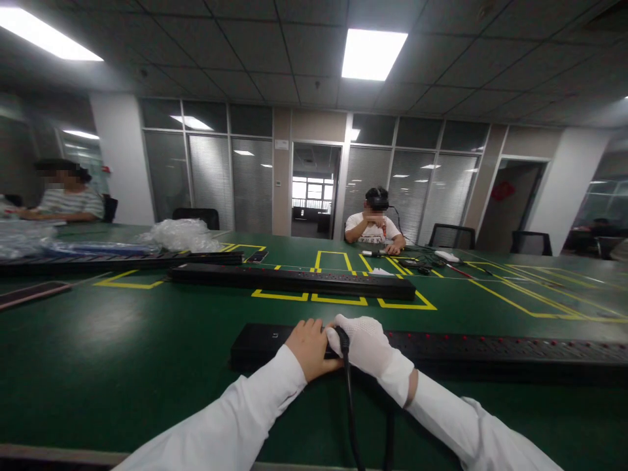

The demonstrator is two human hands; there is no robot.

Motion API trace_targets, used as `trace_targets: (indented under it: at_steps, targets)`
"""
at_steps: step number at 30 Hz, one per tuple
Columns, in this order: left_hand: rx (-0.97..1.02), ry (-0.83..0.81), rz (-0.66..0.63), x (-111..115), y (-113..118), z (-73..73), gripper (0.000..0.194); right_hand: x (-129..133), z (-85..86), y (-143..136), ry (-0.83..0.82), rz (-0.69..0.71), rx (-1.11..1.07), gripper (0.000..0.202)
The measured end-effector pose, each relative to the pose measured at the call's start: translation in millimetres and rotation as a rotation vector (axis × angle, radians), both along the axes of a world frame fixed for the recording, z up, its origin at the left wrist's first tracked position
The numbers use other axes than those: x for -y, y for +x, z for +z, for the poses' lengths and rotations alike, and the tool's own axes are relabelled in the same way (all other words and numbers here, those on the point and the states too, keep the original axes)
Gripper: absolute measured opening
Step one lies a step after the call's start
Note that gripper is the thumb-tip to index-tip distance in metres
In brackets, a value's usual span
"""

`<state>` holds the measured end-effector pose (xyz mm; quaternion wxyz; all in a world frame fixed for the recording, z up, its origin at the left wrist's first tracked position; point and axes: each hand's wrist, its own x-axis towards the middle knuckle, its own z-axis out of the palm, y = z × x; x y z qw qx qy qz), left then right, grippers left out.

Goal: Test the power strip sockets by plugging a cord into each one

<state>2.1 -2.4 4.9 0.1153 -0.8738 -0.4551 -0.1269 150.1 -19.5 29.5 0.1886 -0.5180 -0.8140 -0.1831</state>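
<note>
Left hand bare, fingers curled, resting on near power strip, touching right hand. Right hand gloved, closed around black cable where it meets the strip. Strip lies across green tabletop under both hands, running off to the right. Second strip well beyond hands. Seated person far behind.

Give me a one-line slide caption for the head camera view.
Bare left hand and gloved right hand rest on a long black power strip, right hand at its cable.
</note>
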Motion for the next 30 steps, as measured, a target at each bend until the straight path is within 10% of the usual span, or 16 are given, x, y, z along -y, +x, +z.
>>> trace_targets:
  at_steps: [30]
  targets:
    - [0.081,-0.017,0.076,7.3,2.2,-3.0,0.064,2.0,-1.8,0.0,0.025,0.018,-0.054,0.034]
